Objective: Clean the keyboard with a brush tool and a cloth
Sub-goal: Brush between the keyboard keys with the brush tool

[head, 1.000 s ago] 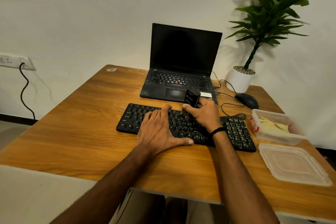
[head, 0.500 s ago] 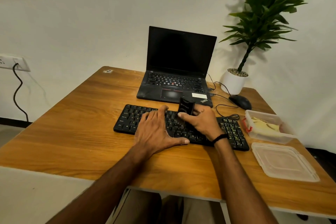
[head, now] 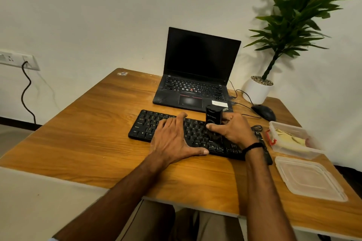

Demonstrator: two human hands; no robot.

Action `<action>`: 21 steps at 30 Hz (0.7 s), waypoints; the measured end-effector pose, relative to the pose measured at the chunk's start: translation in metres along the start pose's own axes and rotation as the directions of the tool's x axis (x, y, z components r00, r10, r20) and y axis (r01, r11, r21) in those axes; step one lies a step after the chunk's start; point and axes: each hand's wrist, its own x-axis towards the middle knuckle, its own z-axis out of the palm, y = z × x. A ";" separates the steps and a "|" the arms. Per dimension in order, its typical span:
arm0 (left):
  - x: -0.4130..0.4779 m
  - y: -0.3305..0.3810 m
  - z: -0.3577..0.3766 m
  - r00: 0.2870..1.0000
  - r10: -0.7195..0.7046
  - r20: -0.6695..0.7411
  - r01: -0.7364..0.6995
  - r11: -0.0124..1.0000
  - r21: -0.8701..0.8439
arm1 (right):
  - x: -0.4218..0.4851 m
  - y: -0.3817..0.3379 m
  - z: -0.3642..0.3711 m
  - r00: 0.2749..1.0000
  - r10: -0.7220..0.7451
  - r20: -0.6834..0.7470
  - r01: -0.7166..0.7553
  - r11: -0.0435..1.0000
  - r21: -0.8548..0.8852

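While the left hand (head: 172, 140) lies flat on the keyboard (head: 195, 133), fingers straight and spread over the keys and thumb along the near edge, it looks to be pinning the board so it does not slide on the desk (head: 94, 135). The right hand (head: 234, 130) grips the brush (head: 213, 116), a short black cylinder held upright, with the thumb across its near side and the other fingers wrapped behind. Its lower end meets the keys right of centre, just beside the left hand's fingertips (the bristles themselves are hidden by the thumb and the dark keys, so I cannot tell how hard they press). Holding it upright probably lets the tip reach down between the keycaps rather than skim their tops.

The keyboard sits across the middle of the desk, near of the open laptop (head: 195, 76). The cloth (head: 290, 138) lies crumpled in a clear box (head: 299, 150) at the right end of the keyboard, with the lid (head: 309, 179) flat on the desk just near of it; both are within easy reach of the right hand, apparently kept for the wiping step. I judge the brushing to be under way and the wiping not yet begun.
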 end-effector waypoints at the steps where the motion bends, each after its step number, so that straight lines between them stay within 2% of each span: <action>1: 0.000 0.000 0.000 1.000 0.004 -0.001 -0.004 1.000 0.007 | 0.002 -0.004 0.010 1.000 -0.015 0.015 0.015 0.999 0.043; 5: 0.000 -0.001 0.002 1.000 0.010 -0.018 -0.010 1.000 0.021 | 0.006 -0.010 0.039 0.993 -0.085 0.083 0.071 0.984 0.164; 11: -0.001 -0.003 0.003 1.000 0.006 -0.018 -0.006 1.000 0.026 | 0.007 0.013 0.000 0.998 0.065 -0.014 -0.064 0.993 0.096; 16: -0.001 -0.002 0.004 0.999 0.017 -0.034 -0.016 0.999 0.041 | 0.002 -0.012 0.039 0.987 -0.097 0.129 0.071 0.978 0.197; 18: -0.001 -0.002 0.004 0.999 0.016 -0.029 -0.015 0.999 0.032 | 0.004 -0.012 0.038 0.996 -0.088 0.036 0.080 0.983 0.167; 21: 0.001 -0.004 0.004 1.000 0.010 -0.024 -0.009 0.999 0.035 | 0.004 0.001 0.025 0.967 -0.023 -0.253 0.042 0.997 0.070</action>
